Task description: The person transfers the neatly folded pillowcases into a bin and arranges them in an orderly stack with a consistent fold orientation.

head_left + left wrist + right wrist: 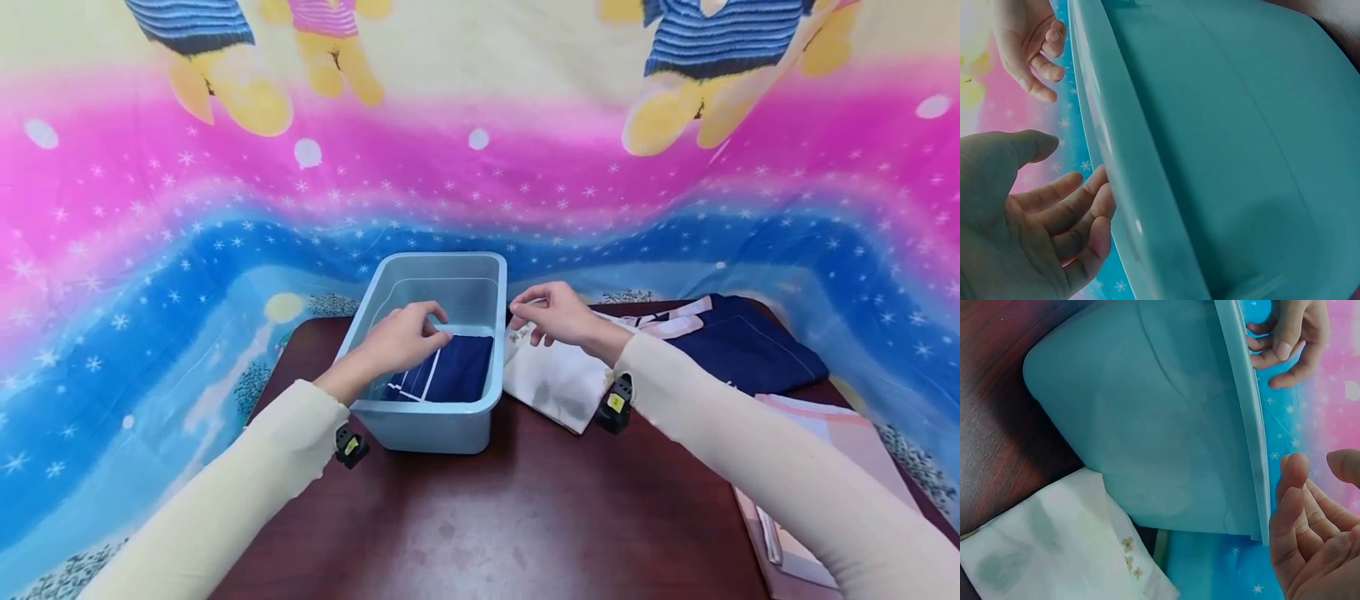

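A blue-grey plastic bin [431, 429] stands on the dark wooden table, with a folded navy cloth with white lines [461, 371] lying on its bottom. My left hand [405, 337] hovers over the bin's left side, fingers loosely bent and nothing between them. In the left wrist view its fingertips [1100, 187] come close to the bin's rim; whether they touch it I cannot tell. Just past the bin's right rim, my right hand [558, 312] hangs in the air above a folded white cloth [558, 383] with small printed flowers. Its fingers are loosely curved and hold nothing.
Behind and right of the white cloth lies a navy fabric piece [750, 342] with pale pink straps [675, 321]. A folded pink and grey cloth [825, 433] sits at the table's right edge. A patterned curtain [480, 183] surrounds the table [480, 525] at the back and sides.
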`<move>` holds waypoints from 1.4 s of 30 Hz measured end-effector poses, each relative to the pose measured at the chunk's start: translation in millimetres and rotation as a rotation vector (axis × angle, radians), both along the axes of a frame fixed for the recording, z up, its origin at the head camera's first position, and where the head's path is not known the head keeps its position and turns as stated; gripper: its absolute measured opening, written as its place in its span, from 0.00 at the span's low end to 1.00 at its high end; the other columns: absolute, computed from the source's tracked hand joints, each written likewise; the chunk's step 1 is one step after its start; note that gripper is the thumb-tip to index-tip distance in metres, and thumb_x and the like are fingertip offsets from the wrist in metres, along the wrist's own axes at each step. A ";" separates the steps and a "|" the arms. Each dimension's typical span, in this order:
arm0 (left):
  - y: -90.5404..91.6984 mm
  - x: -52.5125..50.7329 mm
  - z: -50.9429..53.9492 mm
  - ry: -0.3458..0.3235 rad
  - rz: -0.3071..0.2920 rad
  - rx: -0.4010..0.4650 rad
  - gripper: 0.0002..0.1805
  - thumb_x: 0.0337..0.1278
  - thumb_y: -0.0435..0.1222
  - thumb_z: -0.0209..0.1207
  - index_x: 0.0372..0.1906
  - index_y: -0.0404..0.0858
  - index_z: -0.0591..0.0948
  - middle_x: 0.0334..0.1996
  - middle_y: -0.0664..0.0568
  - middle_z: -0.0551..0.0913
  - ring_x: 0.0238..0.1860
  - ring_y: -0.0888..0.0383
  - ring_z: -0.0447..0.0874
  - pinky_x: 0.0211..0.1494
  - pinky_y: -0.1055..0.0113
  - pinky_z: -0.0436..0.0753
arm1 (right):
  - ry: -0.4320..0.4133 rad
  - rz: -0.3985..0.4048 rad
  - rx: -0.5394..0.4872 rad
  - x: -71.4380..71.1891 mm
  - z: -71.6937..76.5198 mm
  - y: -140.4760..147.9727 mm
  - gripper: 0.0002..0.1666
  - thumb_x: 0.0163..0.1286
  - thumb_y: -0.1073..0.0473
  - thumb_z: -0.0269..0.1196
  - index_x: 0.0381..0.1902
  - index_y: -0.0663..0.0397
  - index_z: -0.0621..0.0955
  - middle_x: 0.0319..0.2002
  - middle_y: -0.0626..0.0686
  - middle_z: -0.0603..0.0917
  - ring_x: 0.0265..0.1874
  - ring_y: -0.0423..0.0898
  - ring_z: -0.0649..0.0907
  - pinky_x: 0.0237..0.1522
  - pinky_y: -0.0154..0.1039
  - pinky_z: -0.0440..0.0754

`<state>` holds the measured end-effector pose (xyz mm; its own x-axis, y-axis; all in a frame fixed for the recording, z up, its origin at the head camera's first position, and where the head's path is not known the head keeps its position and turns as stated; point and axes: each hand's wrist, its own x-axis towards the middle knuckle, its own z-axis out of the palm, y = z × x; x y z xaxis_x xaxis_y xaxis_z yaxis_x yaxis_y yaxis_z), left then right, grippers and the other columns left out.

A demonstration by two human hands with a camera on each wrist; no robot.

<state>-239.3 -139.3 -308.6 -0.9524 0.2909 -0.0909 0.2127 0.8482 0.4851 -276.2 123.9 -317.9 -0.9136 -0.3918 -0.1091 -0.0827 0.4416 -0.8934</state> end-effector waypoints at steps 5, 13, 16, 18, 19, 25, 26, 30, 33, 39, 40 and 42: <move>2.5 0.9 -1.1 -0.005 0.002 0.017 0.20 0.73 0.48 0.55 0.62 0.43 0.77 0.49 0.48 0.88 0.47 0.52 0.87 0.50 0.54 0.84 | -0.002 -0.011 0.014 0.2 -2.7 8.0 0.20 0.78 0.53 0.57 0.58 0.61 0.80 0.38 0.54 0.91 0.20 0.41 0.83 0.23 0.34 0.79; 4.9 1.5 -2.7 -0.016 -0.001 0.029 0.19 0.73 0.48 0.55 0.61 0.44 0.77 0.49 0.48 0.88 0.45 0.53 0.87 0.48 0.55 0.84 | -0.012 -0.026 0.026 0.7 -6.7 19.1 0.20 0.78 0.53 0.57 0.59 0.61 0.80 0.36 0.50 0.90 0.20 0.41 0.83 0.25 0.35 0.80; 6.6 1.9 -2.3 -0.018 -0.006 0.040 0.19 0.73 0.48 0.55 0.61 0.44 0.77 0.49 0.49 0.88 0.45 0.53 0.87 0.48 0.56 0.84 | -0.024 -0.034 0.027 1.5 -7.5 25.3 0.21 0.78 0.53 0.57 0.60 0.62 0.78 0.36 0.49 0.90 0.20 0.41 0.83 0.27 0.35 0.81; 8.0 2.6 -1.8 -0.021 -0.010 0.049 0.19 0.73 0.48 0.56 0.60 0.44 0.77 0.48 0.49 0.88 0.45 0.53 0.87 0.48 0.56 0.84 | -0.029 -0.039 0.031 1.8 -8.3 29.9 0.22 0.79 0.53 0.56 0.61 0.62 0.77 0.35 0.48 0.90 0.20 0.40 0.82 0.27 0.35 0.81; 8.6 3.0 -1.5 -0.023 -0.013 0.053 0.19 0.73 0.48 0.56 0.61 0.44 0.77 0.48 0.48 0.88 0.45 0.53 0.87 0.48 0.56 0.84 | -0.031 -0.041 0.032 1.7 -9.1 32.2 0.22 0.79 0.53 0.56 0.62 0.63 0.77 0.35 0.47 0.90 0.20 0.40 0.82 0.28 0.35 0.81; 10.8 4.2 0.9 -0.030 -0.031 0.070 0.19 0.73 0.47 0.55 0.61 0.43 0.77 0.49 0.48 0.88 0.46 0.52 0.87 0.50 0.55 0.84 | -0.040 -0.051 0.035 -1.4 -16.0 43.1 0.23 0.79 0.51 0.56 0.62 0.61 0.77 0.34 0.44 0.90 0.20 0.39 0.82 0.29 0.36 0.82; 11.5 4.2 1.6 -0.031 -0.031 0.073 0.19 0.73 0.48 0.56 0.61 0.44 0.77 0.49 0.48 0.88 0.46 0.53 0.87 0.50 0.55 0.84 | -0.042 -0.053 0.034 -2.0 -17.3 44.6 0.23 0.79 0.51 0.56 0.62 0.61 0.77 0.34 0.44 0.90 0.20 0.39 0.82 0.29 0.36 0.82; 15.0 3.8 4.7 -0.031 -0.038 0.085 0.18 0.73 0.47 0.55 0.60 0.44 0.77 0.49 0.48 0.88 0.47 0.52 0.86 0.50 0.54 0.84 | -0.037 -0.055 0.032 -3.9 -20.9 50.4 0.23 0.79 0.51 0.56 0.62 0.61 0.77 0.34 0.44 0.90 0.21 0.39 0.83 0.29 0.36 0.82; 19.1 4.7 7.4 -0.036 -0.042 0.091 0.18 0.73 0.47 0.55 0.61 0.45 0.77 0.50 0.48 0.87 0.48 0.52 0.86 0.51 0.55 0.84 | -0.037 -0.051 0.039 -3.7 -22.0 56.0 0.25 0.79 0.51 0.56 0.64 0.63 0.76 0.34 0.43 0.90 0.21 0.39 0.83 0.29 0.36 0.82; 30.5 4.2 8.2 -0.042 -0.047 0.119 0.18 0.73 0.47 0.55 0.60 0.46 0.77 0.52 0.48 0.86 0.50 0.52 0.86 0.53 0.54 0.84 | -0.046 -0.073 0.067 -4.1 -23.3 69.1 0.26 0.79 0.50 0.55 0.66 0.62 0.74 0.36 0.45 0.90 0.22 0.39 0.84 0.30 0.35 0.83; 32.2 4.0 8.0 -0.042 -0.050 0.122 0.17 0.74 0.47 0.55 0.60 0.46 0.77 0.52 0.48 0.86 0.50 0.52 0.86 0.53 0.54 0.84 | -0.048 -0.078 0.069 -4.3 -23.5 71.1 0.27 0.79 0.50 0.55 0.66 0.62 0.74 0.37 0.45 0.90 0.23 0.39 0.84 0.31 0.35 0.83; 35.3 3.7 8.1 -0.036 -0.054 0.124 0.17 0.73 0.47 0.55 0.60 0.46 0.77 0.52 0.48 0.86 0.50 0.52 0.86 0.52 0.54 0.84 | -0.050 -0.082 0.078 -5.5 -24.3 75.2 0.27 0.80 0.50 0.55 0.66 0.62 0.74 0.38 0.45 0.89 0.24 0.39 0.84 0.31 0.36 0.83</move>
